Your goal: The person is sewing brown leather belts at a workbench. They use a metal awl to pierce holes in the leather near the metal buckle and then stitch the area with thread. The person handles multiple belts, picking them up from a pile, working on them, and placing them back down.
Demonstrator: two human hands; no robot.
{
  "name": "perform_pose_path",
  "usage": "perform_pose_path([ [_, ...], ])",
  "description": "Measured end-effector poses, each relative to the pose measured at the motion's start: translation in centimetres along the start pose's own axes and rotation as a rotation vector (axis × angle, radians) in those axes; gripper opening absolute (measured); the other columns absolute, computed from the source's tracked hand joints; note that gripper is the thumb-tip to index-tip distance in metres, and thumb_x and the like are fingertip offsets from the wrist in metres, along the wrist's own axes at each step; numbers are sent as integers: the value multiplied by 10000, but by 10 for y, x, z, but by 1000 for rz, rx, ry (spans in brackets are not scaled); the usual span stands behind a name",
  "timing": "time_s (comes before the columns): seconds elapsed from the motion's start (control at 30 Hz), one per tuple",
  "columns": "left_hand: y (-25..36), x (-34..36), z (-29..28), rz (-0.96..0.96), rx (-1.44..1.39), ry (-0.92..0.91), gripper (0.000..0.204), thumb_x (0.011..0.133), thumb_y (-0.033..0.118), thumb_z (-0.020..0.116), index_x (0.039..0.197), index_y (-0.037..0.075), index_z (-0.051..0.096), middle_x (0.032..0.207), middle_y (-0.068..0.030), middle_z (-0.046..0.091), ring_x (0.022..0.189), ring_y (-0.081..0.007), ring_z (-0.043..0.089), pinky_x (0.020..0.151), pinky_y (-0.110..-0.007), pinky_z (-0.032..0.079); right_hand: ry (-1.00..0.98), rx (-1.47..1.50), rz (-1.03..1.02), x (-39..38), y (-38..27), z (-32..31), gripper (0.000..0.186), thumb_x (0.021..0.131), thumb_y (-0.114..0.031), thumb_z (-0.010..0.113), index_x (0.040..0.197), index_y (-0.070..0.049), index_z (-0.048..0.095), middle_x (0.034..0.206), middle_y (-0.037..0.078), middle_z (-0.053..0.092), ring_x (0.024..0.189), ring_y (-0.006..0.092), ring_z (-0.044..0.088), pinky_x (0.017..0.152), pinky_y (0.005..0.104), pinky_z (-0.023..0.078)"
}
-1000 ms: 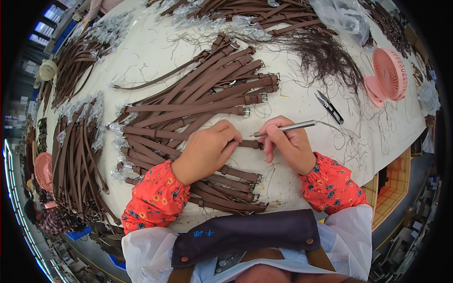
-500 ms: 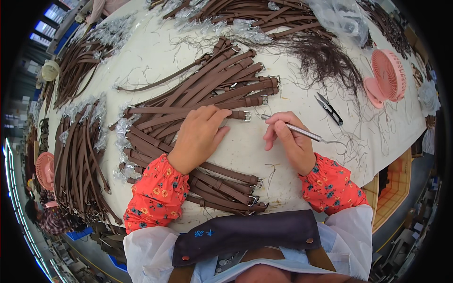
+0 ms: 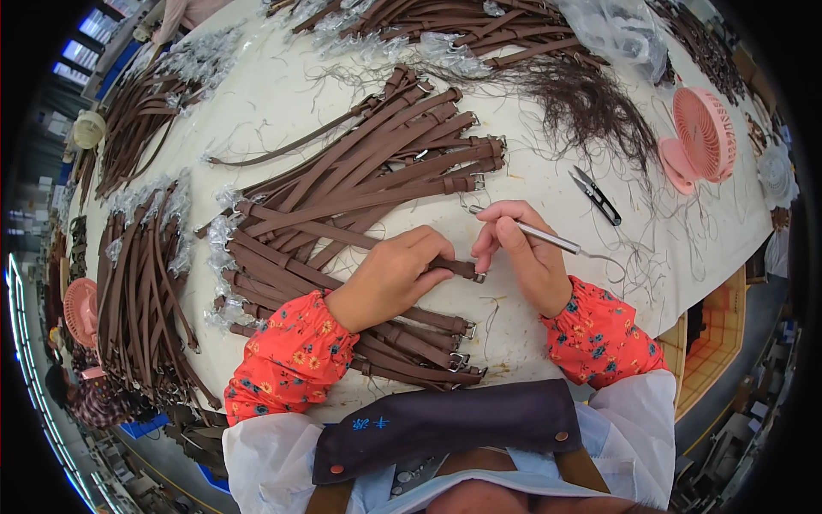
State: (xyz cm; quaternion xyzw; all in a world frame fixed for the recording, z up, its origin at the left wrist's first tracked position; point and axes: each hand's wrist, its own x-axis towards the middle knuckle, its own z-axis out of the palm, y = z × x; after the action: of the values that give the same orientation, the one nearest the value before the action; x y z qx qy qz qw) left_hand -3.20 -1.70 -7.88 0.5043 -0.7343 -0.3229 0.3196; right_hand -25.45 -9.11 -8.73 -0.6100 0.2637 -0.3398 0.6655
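Observation:
My left hand (image 3: 398, 274) pinches a brown strap (image 3: 360, 239) close to its buckle end. The small metal buckle (image 3: 480, 277) sticks out past the fingers, close to my right fingertips; whether they touch it I cannot tell. In my right hand (image 3: 527, 248) lies a slim silver-handled tool (image 3: 558, 241), with a thin curved metal piece at its rear, near the loose threads. Its other end points left above the buckle. Beneath and around my left hand, a pile of brown buckled straps (image 3: 368, 171) fans out, most buckles toward the right.
Black thread snips (image 3: 597, 197) lie right of the pile. Behind them spreads a tangle of dark threads (image 3: 591, 111). A pink fan (image 3: 706, 133) stands at the right, another pink fan (image 3: 81, 310) at far left. More strap bundles (image 3: 141, 300) with clear plastic lie left and at the back.
My left hand has moved right and nearer to me, bringing the strap's buckle end to my right fingers. My right hand stays almost in place, still with the tool.

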Motion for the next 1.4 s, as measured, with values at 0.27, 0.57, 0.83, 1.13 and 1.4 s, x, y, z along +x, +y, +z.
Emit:
perform_pose_path([
  [0.27,-12,-6,5,218,272,54,209,804,-1,754,980,22,643,1016,-105,621,793,-262,632,676,-370,523,23,93,118,1,-2,-2,354,1106,-310,427,1164,15,554,812,69,641,666,122,620,704,272,514],
  [0.57,-10,-1,5,105,228,108,136,848,20,690,948,29,597,919,-118,635,874,-339,620,752,-413,511,-65,-41,149,1,-1,-3,406,1098,-328,445,1021,26,629,725,42,622,588,94,585,744,277,503],
  [0.83,-11,-1,5,57,192,111,114,887,36,684,953,29,591,905,-127,645,841,-344,625,741,-410,507,-120,-54,237,0,-6,-2,368,1099,-292,451,1028,7,652,705,35,627,591,91,591,568,246,465],
  [1.13,-12,-1,6,56,196,126,114,886,44,691,954,30,601,892,-126,644,821,-338,628,722,-405,503,-122,-56,244,0,-7,0,355,1099,-280,452,1039,10,647,684,29,621,586,92,589,576,247,469],
  [1.4,-13,-1,6,55,200,127,112,887,49,692,956,32,606,889,-124,644,813,-333,629,714,-403,502,-125,-55,235,0,-7,0,373,1099,-281,450,1022,21,655,698,30,620,589,92,591,579,248,474],
])
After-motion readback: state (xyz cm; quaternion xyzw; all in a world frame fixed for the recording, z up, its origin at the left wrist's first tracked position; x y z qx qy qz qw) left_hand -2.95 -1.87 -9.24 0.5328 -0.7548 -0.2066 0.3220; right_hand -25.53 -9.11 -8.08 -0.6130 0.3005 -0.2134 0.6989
